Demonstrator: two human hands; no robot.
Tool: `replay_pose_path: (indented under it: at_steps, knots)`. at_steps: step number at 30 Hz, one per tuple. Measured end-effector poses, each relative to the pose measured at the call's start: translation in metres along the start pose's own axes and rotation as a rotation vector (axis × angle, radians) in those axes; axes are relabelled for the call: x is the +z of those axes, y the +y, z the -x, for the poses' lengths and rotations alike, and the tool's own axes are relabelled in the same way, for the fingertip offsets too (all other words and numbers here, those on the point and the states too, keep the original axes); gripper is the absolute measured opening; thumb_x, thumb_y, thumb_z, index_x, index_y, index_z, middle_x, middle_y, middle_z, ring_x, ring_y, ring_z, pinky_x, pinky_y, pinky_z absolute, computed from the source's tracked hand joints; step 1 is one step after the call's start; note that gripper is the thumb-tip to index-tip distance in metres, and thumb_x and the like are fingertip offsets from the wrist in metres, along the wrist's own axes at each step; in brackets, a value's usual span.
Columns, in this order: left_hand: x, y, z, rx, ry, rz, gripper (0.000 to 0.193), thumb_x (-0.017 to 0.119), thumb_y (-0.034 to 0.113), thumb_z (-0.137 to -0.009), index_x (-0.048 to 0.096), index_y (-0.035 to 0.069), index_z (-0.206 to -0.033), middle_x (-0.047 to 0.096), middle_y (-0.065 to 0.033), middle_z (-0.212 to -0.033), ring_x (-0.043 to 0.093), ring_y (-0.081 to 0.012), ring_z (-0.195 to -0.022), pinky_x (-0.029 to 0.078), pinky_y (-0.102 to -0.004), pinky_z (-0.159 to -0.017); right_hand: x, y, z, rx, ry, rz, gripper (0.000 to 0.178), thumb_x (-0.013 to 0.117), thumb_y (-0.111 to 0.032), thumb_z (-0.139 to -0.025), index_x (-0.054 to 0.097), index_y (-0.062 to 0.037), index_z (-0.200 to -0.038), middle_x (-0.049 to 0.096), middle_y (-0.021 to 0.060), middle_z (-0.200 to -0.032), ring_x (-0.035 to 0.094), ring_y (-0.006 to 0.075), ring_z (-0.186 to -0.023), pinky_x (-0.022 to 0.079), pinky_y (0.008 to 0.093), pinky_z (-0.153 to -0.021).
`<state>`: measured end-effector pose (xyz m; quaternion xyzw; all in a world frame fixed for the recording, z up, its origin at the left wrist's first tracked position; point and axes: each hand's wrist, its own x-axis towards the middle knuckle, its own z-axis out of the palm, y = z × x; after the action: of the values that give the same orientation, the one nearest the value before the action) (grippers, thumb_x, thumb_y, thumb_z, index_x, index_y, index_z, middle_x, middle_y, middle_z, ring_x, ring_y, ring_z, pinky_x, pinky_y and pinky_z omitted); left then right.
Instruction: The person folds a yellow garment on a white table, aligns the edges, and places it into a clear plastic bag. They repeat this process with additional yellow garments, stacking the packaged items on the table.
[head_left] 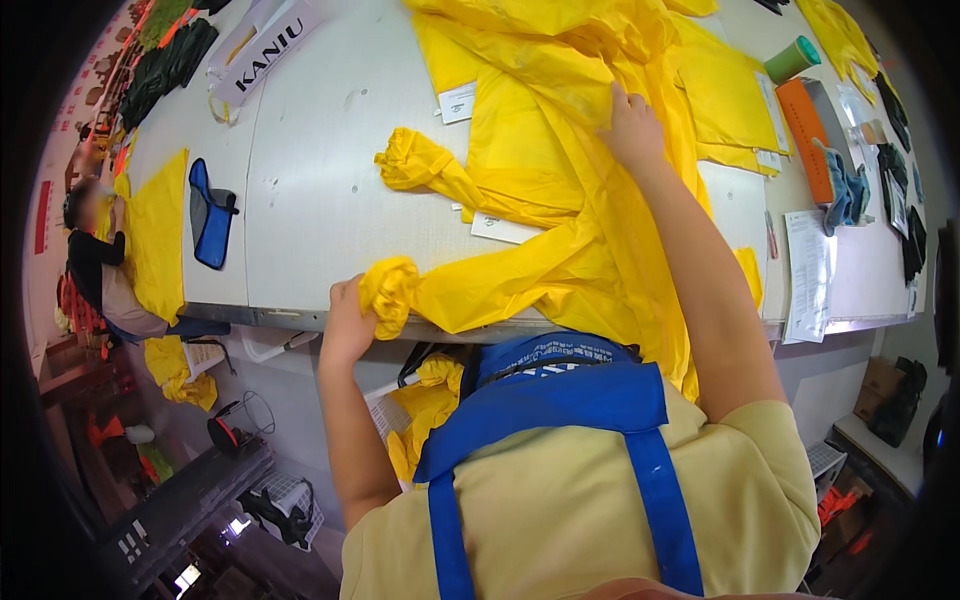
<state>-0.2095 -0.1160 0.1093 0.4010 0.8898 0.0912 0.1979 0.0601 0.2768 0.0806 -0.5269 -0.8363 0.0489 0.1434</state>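
A yellow garment of thin, crinkled fabric (640,255) lies spread over the table and hangs down its front edge at my body. Two long sleeves or legs reach leftward from it, each ending in a bunched, gathered cuff. My left hand (350,322) is closed on the nearer cuff (388,297) at the table's front edge; some fingertips are hidden behind the fabric. Farther away and to the right, my right hand (634,128) grips the upper part of the garment, its fingers bent into the folds. The other cuff (412,160) rests loose on the table.
Folded yellow garments (725,95) with white labels lie beneath and beside it. At right are a green cylinder (792,60), an orange box (804,140), blue gloves (845,190) and paper sheets (810,270). A blue-and-grey pouch (211,215) lies left; another person (100,245) handles yellow fabric.
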Motion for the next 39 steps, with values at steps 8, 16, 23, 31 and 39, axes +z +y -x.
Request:
replay_pose_path:
  at_steps: [8, 16, 23, 31, 39]
  knots:
    - [-0.001, 0.112, -0.123, -0.236, -0.407, 1.894, 0.072, 0.040, 0.053, -0.096, 0.028, -0.001, -0.143, 0.030, -0.0191, -0.147, 0.035, -0.0315, -0.133, 0.034, -0.0474, -0.106, -0.089, -0.082, 0.071, -0.466, -0.790, -0.858, 0.038, 0.058, -0.026, -0.091, 0.059, -0.0028, -0.121, 0.060, 0.0196, -0.119, 0.059, 0.0330, -0.105, 0.046, 0.0389, -0.092]
    - [-0.073, 0.111, -0.157, -0.037, 0.228, 1.817, 0.052, 0.057, 0.026, -0.084, 0.047, 0.003, -0.130, 0.055, -0.0160, -0.124, 0.055, -0.0353, -0.109, 0.044, -0.0490, -0.095, -0.076, 0.009, 0.007, -0.066, -0.647, -1.401, 0.023, 0.050, -0.017, -0.095, 0.063, 0.0006, -0.103, 0.062, 0.0073, -0.101, 0.059, 0.0167, -0.090, 0.046, 0.0306, -0.083]
    - [-0.096, -0.112, -0.052, -0.482, 0.498, 0.904, 0.056, 0.061, 0.024, -0.088, 0.041, -0.001, -0.135, 0.048, -0.0170, -0.134, 0.053, -0.0334, -0.114, 0.047, -0.0460, -0.091, 0.034, 0.117, -0.116, 0.558, -0.098, -0.573, 0.058, 0.066, -0.040, -0.082, 0.056, -0.0013, -0.124, 0.061, 0.0170, -0.120, 0.058, 0.0281, -0.110, 0.045, 0.0355, -0.093]
    - [-0.092, 0.037, -0.072, -0.171, 0.413, 0.870, 0.059, 0.060, 0.025, -0.090, 0.037, 0.003, -0.140, 0.040, -0.0149, -0.140, 0.044, -0.0300, -0.125, 0.039, -0.0389, -0.101, -0.026, -0.026, -0.064, -0.221, -0.126, -0.245, 0.046, 0.052, -0.010, -0.082, 0.052, -0.0120, -0.129, 0.062, 0.0231, -0.104, 0.061, 0.0366, -0.095, 0.049, 0.0427, -0.082]
    - [-0.030, 0.180, -0.225, 0.264, 0.250, 0.670, 0.048, 0.071, 0.023, -0.082, 0.053, 0.001, -0.121, 0.059, -0.0119, -0.118, 0.060, -0.0255, -0.104, 0.049, -0.0372, -0.084, -0.047, -0.118, 0.079, -0.961, -0.635, -0.603, 0.031, 0.062, -0.014, -0.082, 0.060, -0.0055, -0.112, 0.063, 0.0107, -0.093, 0.061, 0.0277, -0.088, 0.049, 0.0384, -0.077]
